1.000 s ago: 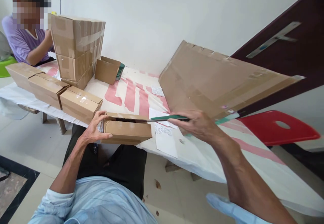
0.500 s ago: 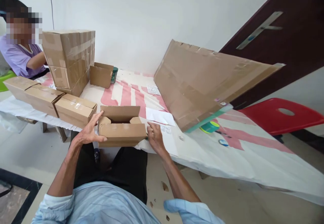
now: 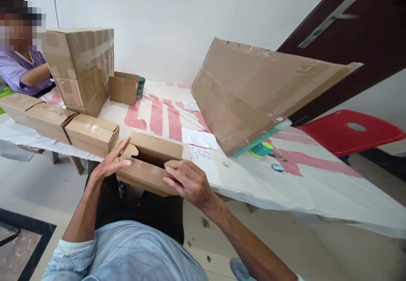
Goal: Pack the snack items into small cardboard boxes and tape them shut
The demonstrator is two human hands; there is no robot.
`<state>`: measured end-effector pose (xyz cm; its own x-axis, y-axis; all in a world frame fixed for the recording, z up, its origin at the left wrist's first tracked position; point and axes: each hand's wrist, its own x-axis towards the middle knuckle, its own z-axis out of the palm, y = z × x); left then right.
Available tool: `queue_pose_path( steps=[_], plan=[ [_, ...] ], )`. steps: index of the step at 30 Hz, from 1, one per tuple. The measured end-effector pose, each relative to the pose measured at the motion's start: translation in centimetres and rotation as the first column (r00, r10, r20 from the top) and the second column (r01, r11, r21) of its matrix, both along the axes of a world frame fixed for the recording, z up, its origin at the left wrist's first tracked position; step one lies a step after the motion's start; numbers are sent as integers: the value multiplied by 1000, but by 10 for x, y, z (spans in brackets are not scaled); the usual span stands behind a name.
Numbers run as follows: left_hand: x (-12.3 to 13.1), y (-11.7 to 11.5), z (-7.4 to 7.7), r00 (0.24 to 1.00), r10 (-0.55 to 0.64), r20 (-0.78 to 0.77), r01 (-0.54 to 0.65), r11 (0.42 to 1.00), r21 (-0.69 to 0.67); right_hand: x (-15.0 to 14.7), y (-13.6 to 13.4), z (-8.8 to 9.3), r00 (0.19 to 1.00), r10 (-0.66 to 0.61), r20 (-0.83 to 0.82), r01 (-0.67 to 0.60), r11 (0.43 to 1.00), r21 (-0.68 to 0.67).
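Observation:
In front of me, at the table's near edge, is a long cardboard box (image 3: 142, 174) with its top open and its inside dark. My left hand (image 3: 111, 163) grips the left end, thumb over the front rim and fingers along the side by a small rounded end flap (image 3: 130, 150). At the other end, my right hand (image 3: 192, 184) has its fingers bent over the right corner, holding the box there and covering much of the small flap. What the box contains cannot be seen.
Closed cardboard boxes (image 3: 91, 133) line the left table edge. Behind them rise stacked taped boxes (image 3: 84, 61), with a person (image 3: 15, 71) beyond. Another open box (image 3: 123, 89) stands near a green tub (image 3: 141, 87). Papers (image 3: 199, 138), a large cardboard sheet (image 3: 253, 95) and tape (image 3: 261, 149) lie rightward.
My right hand has come from beside the box onto its right end. The box has turned slightly, right end nearer me, and its rear panel now slants differently. My left hand stays on the left end.

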<state>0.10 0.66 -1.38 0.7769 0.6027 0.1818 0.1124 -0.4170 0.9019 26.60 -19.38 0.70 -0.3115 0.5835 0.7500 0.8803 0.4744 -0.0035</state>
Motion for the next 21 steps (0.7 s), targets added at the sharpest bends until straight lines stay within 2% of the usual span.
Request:
queue_pose_path(
  steps=[2, 5, 8, 10, 12, 16, 19, 21],
  plan=[
    [-2, -1, -2, 999, -29, -12, 29, 998, -49, -6, -8, -6, 1000, -1, 5, 1, 1000, 22],
    [-5, -5, -7, 999, -43, 25, 45, 994, -102, -3, -6, -8, 994, -12, -107, 12, 1000, -2],
    [0, -5, -10, 995, 20, 100, -12, 997, -80, 10, 12, -1, 976, -65, -206, 72, 997, 24],
    [7, -1, -9, 990, 42, 136, -35, 998, -54, 18, 27, 6, 978, -88, -189, 106, 990, 88],
    [17, 6, -7, 983, 66, 173, -59, 997, -42, 18, 37, 8, 990, -68, -123, 86, 984, 154],
    [32, 26, -3, 966, 118, 228, -112, 993, -42, 0, 36, -11, 1000, 6, 30, -10, 990, 140],
    [34, 38, -1, 991, 25, 131, -27, 1000, 16, -9, 22, -31, 998, 20, 56, -24, 998, 59],
    [34, 44, 1, 998, -41, 38, 38, 998, 55, -8, 15, -34, 1000, 2, 31, -2, 1000, -9]
  ],
)
